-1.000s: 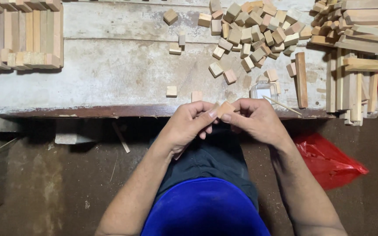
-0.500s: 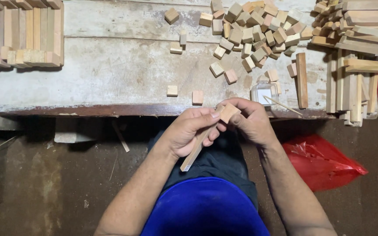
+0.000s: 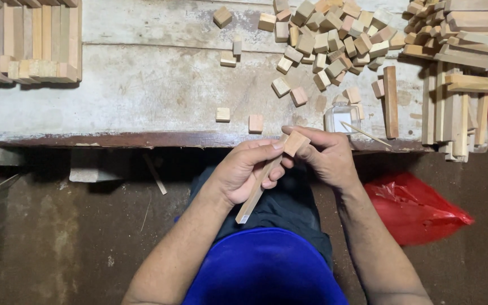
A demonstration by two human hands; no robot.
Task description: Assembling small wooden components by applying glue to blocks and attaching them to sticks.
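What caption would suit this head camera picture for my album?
Left hand holds a wooden stick while right hand presses a small wooden block onto its end.

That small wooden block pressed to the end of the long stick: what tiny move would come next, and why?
Probably press it square: the small wooden block, pinched by the right hand, sits tilted at the top of the long wooden stick held in the left hand.

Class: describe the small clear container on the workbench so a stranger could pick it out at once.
Start at the workbench and follow its near edge rightward. Just beyond the right hand stands a small clear container with a thin stick leaning out; everything around it is plain wood.
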